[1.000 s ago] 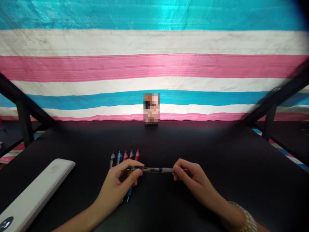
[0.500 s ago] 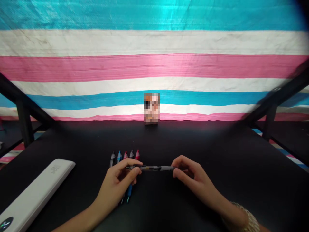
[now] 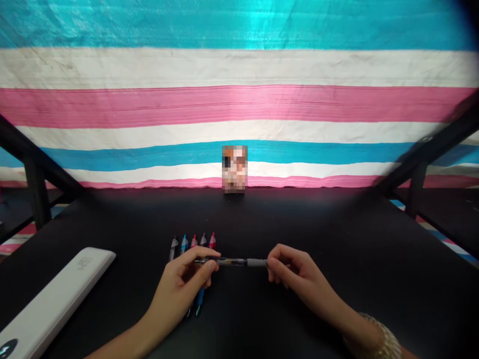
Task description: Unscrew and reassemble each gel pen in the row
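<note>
A clear-barrelled pen [image 3: 234, 262] with a grey grip lies level between my two hands, above the black table. My left hand [image 3: 187, 274] pinches its left end between thumb and fingers. At the other end, the fingertips of my right hand [image 3: 288, 267] are closed around the tip, which they hide. Beneath and behind my left hand several pens lie side by side, among them a grey one [image 3: 173, 248], a light blue one [image 3: 184, 244] and a red one [image 3: 212, 241]. My left hand covers the middle of that row.
A long white power bank [image 3: 60, 299] lies on the left of the black table [image 3: 318, 214]. At the back edge stands a small blurred-out upright item [image 3: 234, 169]. Striped sheeting [image 3: 239, 102] hangs behind, with dark frame bars [image 3: 430, 139] at both sides.
The pen has rolled slightly, so its grey grip shows differently. The fingers of my right hand have shifted at the tip. My left hand has hardly moved.
</note>
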{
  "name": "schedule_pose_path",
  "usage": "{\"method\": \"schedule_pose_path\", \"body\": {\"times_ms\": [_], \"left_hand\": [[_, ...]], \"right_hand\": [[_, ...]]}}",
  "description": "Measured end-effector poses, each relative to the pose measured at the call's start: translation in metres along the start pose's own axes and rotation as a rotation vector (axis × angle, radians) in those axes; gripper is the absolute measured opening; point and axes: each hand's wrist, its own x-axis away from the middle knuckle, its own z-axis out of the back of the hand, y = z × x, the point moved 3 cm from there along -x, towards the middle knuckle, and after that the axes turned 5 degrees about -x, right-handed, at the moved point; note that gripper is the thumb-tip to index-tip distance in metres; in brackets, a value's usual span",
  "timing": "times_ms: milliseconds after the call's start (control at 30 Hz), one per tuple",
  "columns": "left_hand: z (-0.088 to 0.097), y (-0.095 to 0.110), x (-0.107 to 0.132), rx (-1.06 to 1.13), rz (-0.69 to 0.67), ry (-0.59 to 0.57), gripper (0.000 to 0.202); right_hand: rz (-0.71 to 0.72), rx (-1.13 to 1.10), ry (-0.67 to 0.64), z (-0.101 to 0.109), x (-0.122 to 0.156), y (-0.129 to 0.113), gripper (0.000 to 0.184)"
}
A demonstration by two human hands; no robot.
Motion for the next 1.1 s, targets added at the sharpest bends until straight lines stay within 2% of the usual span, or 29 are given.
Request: {"method": "schedule_pose_path", "body": {"times_ms": [100,267,500,733,967,1100], "left_hand": [[0.0,-0.001,0.001,-0.003,0.004,0.02,0.021],[0.0,-0.004,0.001,-0.042,-0.006,0.006,0.023],[0.001,0.004,-0.001,-0.004,-0.013,0.048,0.019],[0.003,0.015,0.0,-0.004,-0.028,0.083,0.015],[0.008,0.011,0.002,0.028,-0.042,0.118,0.014],[0.009,0.006,0.001,0.05,-0.05,0.111,0.014]], "right_hand": [[-0.022,-0.061,-0.007,0.0,0.0,0.003,0.031],[-0.042,-0.124,-0.035,-0.002,-0.002,0.009,0.038],[-0.073,-0.276,-0.023,-0.002,-0.003,0.002,0.03],[-0.018,-0.38,0.133,0.01,0.0,0.011,0.014],[0.034,-0.433,0.279,0.017,-0.001,0.015,0.009],[0.072,-0.457,0.318,0.018,0.0,0.014,0.009]]}}
